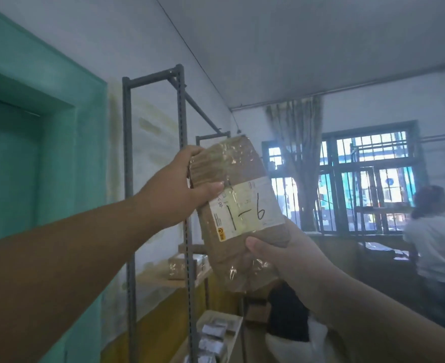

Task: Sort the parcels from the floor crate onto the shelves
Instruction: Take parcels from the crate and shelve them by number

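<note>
Both hands (179, 189) grip upright parcel (239, 213).

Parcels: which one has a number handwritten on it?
The brown parcel held up in both hands; its white label reads "1-6". The shelf parcels show no such writing.

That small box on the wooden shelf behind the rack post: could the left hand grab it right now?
Probably not: the left hand grips the taped parcel together with the right hand, and the small box sits lower, behind the rack post.
</note>
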`<state>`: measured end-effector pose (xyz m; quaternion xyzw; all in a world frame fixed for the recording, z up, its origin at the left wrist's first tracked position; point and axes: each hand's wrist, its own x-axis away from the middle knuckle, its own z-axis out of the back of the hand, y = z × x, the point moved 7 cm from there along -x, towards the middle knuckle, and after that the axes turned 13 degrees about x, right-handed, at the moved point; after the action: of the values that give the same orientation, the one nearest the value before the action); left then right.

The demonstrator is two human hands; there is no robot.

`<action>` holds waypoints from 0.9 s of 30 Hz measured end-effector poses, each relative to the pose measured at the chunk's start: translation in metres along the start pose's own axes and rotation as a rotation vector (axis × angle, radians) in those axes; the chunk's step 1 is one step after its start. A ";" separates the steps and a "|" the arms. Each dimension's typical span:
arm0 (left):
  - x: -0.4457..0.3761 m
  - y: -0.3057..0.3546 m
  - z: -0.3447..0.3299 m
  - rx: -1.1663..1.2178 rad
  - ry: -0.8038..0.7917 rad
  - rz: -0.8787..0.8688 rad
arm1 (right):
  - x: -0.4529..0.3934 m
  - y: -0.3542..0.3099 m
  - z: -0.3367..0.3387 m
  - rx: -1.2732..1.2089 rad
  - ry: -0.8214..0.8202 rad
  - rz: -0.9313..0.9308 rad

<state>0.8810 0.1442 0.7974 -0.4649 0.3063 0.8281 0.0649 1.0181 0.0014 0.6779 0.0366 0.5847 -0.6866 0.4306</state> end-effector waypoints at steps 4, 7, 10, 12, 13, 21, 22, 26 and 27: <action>-0.066 -0.044 -0.075 0.116 -0.044 -0.004 | -0.052 0.048 0.049 0.003 0.020 -0.055; -0.105 -0.071 -0.140 0.168 -0.093 -0.013 | -0.082 0.094 0.094 0.010 0.083 -0.087; -0.136 -0.100 -0.203 0.174 -0.123 -0.021 | -0.112 0.147 0.130 0.027 0.115 -0.097; -0.154 -0.125 -0.242 0.161 -0.124 -0.014 | -0.135 0.183 0.150 0.039 0.111 -0.105; -0.162 -0.138 -0.260 0.158 -0.112 -0.008 | -0.147 0.200 0.158 0.049 0.100 -0.103; -0.234 -0.244 -0.315 0.006 0.009 0.135 | -0.290 0.302 0.158 0.010 -0.081 -0.065; -0.242 -0.255 -0.311 -0.027 0.026 0.144 | -0.309 0.310 0.149 -0.015 -0.106 -0.052; -0.269 -0.308 -0.296 -0.135 0.076 0.181 | -0.378 0.345 0.101 -0.083 -0.220 0.034; -0.274 -0.324 -0.292 -0.164 0.080 0.187 | -0.393 0.354 0.088 -0.092 -0.234 0.047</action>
<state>1.3751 0.2873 0.7636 -0.4707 0.2821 0.8336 -0.0632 1.5291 0.1629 0.6503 -0.0500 0.5603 -0.6484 0.5130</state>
